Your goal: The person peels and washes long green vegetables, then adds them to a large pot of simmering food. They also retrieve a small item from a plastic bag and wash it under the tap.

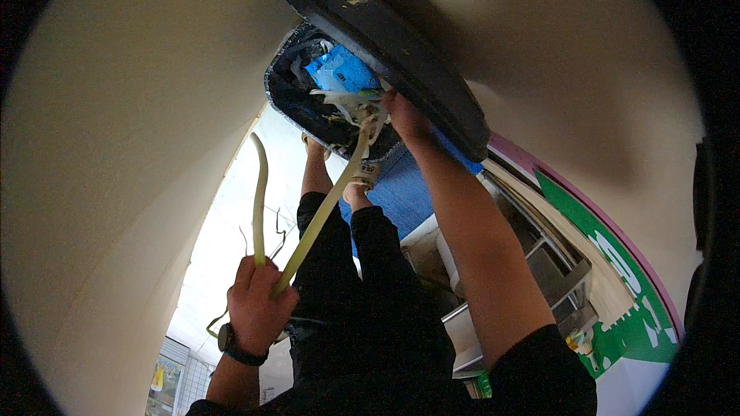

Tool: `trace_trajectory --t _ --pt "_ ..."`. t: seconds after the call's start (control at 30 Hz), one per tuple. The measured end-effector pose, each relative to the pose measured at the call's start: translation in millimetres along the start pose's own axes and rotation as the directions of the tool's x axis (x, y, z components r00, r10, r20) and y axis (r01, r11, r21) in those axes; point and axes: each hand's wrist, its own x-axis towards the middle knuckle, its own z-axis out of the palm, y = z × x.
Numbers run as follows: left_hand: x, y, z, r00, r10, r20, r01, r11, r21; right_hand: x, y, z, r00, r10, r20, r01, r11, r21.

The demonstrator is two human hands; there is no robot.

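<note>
My left hand [261, 294] is closed around long, pale yellow-green stalks that look like a vegetable. One stalk [260, 196] rises from the fist with a curled tip. A longer stalk [324, 211] slants up to the mouth of a trash bin [272, 92], where its whitish end meets pale scraps. At that end, my right hand [404, 115] reaches over the bin's right side, under the black lid [404, 52]. Its fingertips are partly hidden, so their grip is unclear. Inside the dark-lined bin lie a blue packet [347, 72] and crumpled clear plastic [341, 101].
A beige wall [578, 69] rises behind the raised lid. My feet, in light shoes [364, 176], stand just below the bin by a blue mat [399, 190]. To the right are metal shelving [543, 254] and a green panel [613, 335] with white lettering.
</note>
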Motion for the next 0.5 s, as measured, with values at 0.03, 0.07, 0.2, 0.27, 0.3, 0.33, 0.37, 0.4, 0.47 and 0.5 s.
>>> trace_trajectory --t 0.03,0.07,0.2,0.27,0.3,0.33,0.37,0.4,0.47,0.5 --pt "-3.7 -2.2 -3.8 1.000 -0.001 0.000 0.001 1.000 -0.010 2.8 3.6 1.8 1.000 0.016 -0.014 -0.016 0.999 -0.032" --pt "-7.3 -5.2 -5.6 0.994 0.074 -0.080 -0.074 0.997 0.012 5.1 9.2 1.6 0.999 0.029 -0.019 -0.030 0.998 -0.056" --pt "-15.7 -6.0 -19.0 0.987 0.082 -0.136 -0.088 0.995 -0.044 17.1 26.6 1.4 0.997 0.072 -0.020 -0.074 0.989 -0.125" --pt "-15.8 -7.0 -17.6 0.982 0.099 -0.163 -0.116 0.988 -0.102 22.1 30.4 2.2 0.996 0.088 -0.015 -0.089 0.985 -0.149" --pt "-15.1 -6.9 -17.9 0.982 0.095 -0.162 -0.114 0.988 -0.109 24.2 31.7 3.0 0.995 0.097 -0.009 -0.097 0.982 -0.163" --pt "-14.3 -6.7 -18.1 0.983 0.094 -0.160 -0.113 0.987 -0.115 23.9 31.9 3.6 0.995 0.096 -0.018 -0.097 0.979 -0.180" --pt "-13.0 -6.6 -18.3 0.983 0.093 -0.158 -0.113 0.986 -0.122 21.1 31.1 3.9 0.995 0.094 -0.026 -0.098 0.976 -0.196" --pt "-12.1 -6.4 -17.1 0.984 0.089 -0.152 -0.110 0.985 -0.135 16.6 30.2 4.1 0.995 0.087 -0.043 -0.094 0.970 -0.222" --pt "-5.9 -5.1 -11.6 0.986 0.081 -0.147 -0.105 0.981 -0.163 -2.7 22.3 6.1 0.991 0.025 -0.129 -0.069 0.936 -0.344" --pt "-3.2 -2.8 -9.5 0.986 0.085 -0.140 -0.106 0.984 -0.145 -13.4 17.9 7.2 0.983 -0.021 -0.180 -0.055 0.913 -0.405"
